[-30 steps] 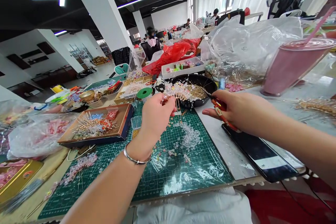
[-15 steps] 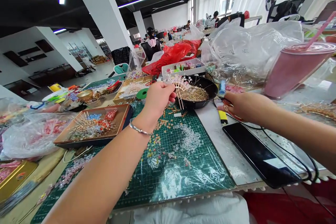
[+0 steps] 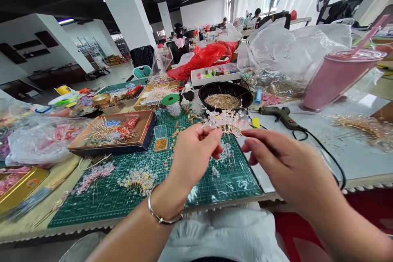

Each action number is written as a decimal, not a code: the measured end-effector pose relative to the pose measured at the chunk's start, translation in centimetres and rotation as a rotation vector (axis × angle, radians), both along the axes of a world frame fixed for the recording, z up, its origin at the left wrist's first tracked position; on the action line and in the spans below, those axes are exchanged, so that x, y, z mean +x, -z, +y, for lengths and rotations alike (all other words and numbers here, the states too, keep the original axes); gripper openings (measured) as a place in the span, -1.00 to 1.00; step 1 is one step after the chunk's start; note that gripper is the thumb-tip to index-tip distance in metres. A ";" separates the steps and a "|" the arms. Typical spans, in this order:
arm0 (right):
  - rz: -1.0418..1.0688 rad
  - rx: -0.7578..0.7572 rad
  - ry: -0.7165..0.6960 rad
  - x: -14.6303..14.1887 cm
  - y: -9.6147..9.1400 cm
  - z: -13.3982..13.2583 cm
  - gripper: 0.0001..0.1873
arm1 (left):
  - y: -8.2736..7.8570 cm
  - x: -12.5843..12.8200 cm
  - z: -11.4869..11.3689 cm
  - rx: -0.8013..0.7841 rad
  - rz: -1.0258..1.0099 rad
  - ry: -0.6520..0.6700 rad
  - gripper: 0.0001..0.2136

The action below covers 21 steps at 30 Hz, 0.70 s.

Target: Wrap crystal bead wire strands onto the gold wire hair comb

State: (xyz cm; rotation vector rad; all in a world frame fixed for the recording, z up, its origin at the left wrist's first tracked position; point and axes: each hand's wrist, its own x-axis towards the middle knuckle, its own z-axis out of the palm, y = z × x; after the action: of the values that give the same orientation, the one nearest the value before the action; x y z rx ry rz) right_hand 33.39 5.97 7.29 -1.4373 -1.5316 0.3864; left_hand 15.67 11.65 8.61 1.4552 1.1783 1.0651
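A long white table [image 3: 359, 163] carries a green cutting mat [image 3: 245, 184] scattered with loose crystal beads. On the mat's left part sits a brown tray [image 3: 147, 125] of wired gold and orange sprays. Past the mat's far edge stands a black bowl [image 3: 247, 92] of gold wire, and to its right a hot glue gun [image 3: 278, 115] lies on the table. The left hand [image 3: 193, 159] and right hand [image 3: 285, 168] are raised over the mat. Between them, in the air, is a beaded hair ornament [image 3: 227, 122] of clear and pink beads on wire. The left fingers [image 3: 211, 131] are pressed together on its lower edge. The right fingers [image 3: 254, 141] are slightly apart, their tips just beside it; contact cannot be told. A small clear box of gold beads [image 3: 160, 144] sits on the mat, left of the left hand.
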 end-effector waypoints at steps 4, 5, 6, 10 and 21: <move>0.211 0.004 -0.013 -2.1 2.0 -0.3 -0.71 | 1.2 -0.2 -2.5 -0.029 0.046 -0.010 -0.80; 0.252 0.011 -0.014 -2.3 2.4 -0.4 -0.73 | 1.4 -0.3 -2.8 -0.048 0.049 -0.015 -0.80; 0.284 0.016 -0.017 -2.5 2.8 -0.6 -0.76 | 1.6 -0.5 -3.1 -0.068 0.052 -0.017 -0.79; 0.337 0.037 -0.031 -3.2 3.3 -1.4 -0.86 | 2.2 -0.9 -3.9 -0.117 0.056 -0.021 -0.78; 0.374 0.400 0.252 -3.2 1.9 -3.2 -0.84 | 5.8 -2.7 -4.4 -0.320 -0.186 -0.019 -0.81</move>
State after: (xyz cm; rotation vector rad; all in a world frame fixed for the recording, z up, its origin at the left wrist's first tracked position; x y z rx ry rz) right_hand 30.18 2.80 5.36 -1.1467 -1.0403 0.1692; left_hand 13.01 7.26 2.83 1.0762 1.1693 0.9518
